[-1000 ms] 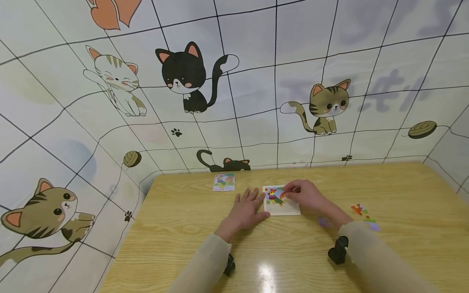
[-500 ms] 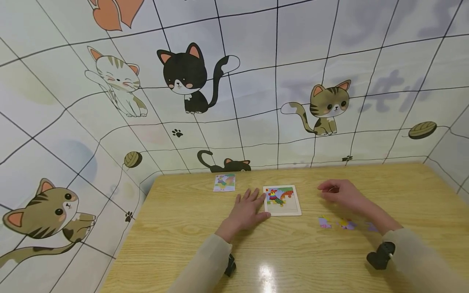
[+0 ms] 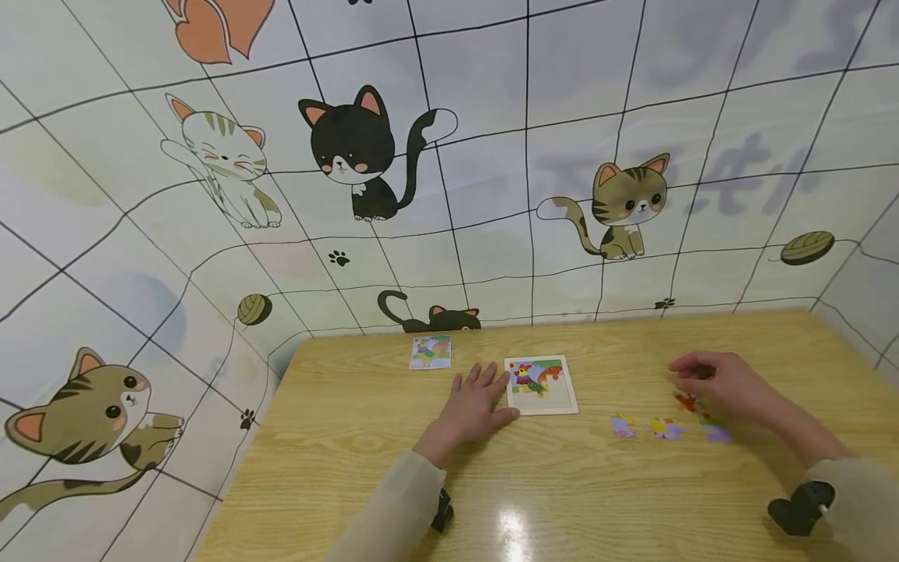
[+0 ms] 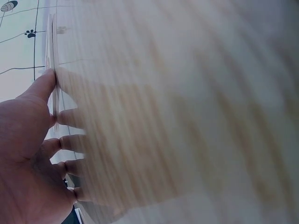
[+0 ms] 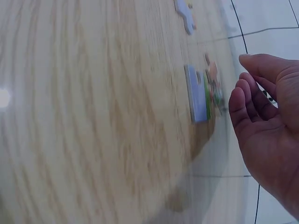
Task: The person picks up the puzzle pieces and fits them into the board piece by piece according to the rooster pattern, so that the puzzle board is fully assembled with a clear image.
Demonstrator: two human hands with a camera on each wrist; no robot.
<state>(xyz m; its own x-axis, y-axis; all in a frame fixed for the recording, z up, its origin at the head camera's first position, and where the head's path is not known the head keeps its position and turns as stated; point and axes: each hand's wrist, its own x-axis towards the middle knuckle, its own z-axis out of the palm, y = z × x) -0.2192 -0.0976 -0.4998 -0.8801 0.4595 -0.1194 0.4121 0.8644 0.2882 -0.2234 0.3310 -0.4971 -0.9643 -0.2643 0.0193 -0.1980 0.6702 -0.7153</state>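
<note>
A square puzzle board with a pale rim lies on the table, its upper part filled with a rooster picture. The left hand rests with spread fingers at the board's left edge; its thumb touches the edge in the left wrist view. Over the loose pieces at the right hovers the right hand, its fingers loosely bent and nothing seen between them. Beneath it lie a red piece and a purple-green piece. Two more pieces, one purple and one with a yellow flower, lie left of these.
A small rooster picture card lies near the back edge of the wooden table. Behind the table stands a wall covering with cats and grid lines. A black wrist camera sits at the right sleeve.
The right hand has left the board and moved right, over the loose pieces. An orange tail piece now shows in the board's upper right. The left hand has stayed in place.
</note>
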